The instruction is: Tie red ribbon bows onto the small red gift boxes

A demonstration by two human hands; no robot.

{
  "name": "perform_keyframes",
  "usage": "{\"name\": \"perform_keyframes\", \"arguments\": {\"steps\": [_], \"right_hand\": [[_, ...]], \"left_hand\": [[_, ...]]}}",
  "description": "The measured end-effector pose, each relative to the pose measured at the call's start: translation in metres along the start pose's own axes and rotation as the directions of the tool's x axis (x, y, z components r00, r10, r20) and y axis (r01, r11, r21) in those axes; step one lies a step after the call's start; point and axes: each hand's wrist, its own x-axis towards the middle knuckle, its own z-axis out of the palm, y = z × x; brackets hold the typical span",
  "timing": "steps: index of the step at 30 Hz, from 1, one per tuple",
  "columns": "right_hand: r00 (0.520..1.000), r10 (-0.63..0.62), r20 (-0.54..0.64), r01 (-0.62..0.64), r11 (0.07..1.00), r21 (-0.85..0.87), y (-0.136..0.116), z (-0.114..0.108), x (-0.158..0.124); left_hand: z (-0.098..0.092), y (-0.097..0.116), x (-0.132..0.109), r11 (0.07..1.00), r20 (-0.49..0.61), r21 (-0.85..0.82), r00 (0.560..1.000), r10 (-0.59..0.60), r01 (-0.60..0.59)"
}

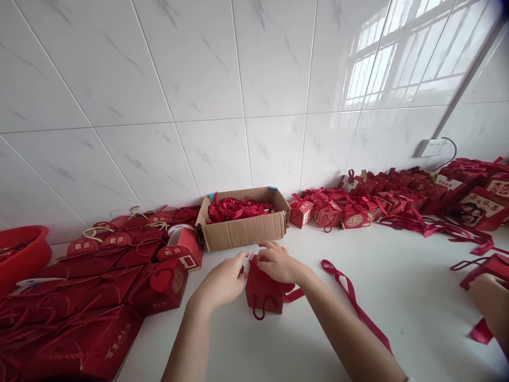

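A small red gift box (pixel 263 293) stands on the white table (pixel 401 297) in front of me, a cord loop hanging at its front. My left hand (pixel 221 284) pinches the box's top edge from the left, fingers closed. From the right, my right hand (pixel 278 263) curls over the same top, fingers closed on it. A red ribbon (pixel 351 298) trails from the box along my right forearm.
An open cardboard box (pixel 243 228) with red ribbon bows sits just behind. Flat red boxes (pixel 103 286) are piled at left, beside a red basin (pixel 20 255). Finished ribboned boxes (pixel 353 209) line the tiled wall. Another person's hand (pixel 493 305) shows at right.
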Motion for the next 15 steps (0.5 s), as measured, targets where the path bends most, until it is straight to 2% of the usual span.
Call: {"name": "perform_keyframes", "arguments": {"steps": [8, 15], "right_hand": [[0.998, 0.035, 0.043, -0.034, 0.999, -0.012, 0.0062, 0.0038, 0.0055], [1.0, 0.026, 0.015, -0.026, 1.0, 0.0, 0.0058, 0.0057, 0.0084]], "left_hand": [[0.0002, 0.0028, -0.0002, 1.0, 0.014, 0.005, 1.0, -0.013, 0.013], [-0.0005, 0.0056, -0.0014, 0.999, 0.0, 0.035, 1.0, 0.016, -0.016]]}}
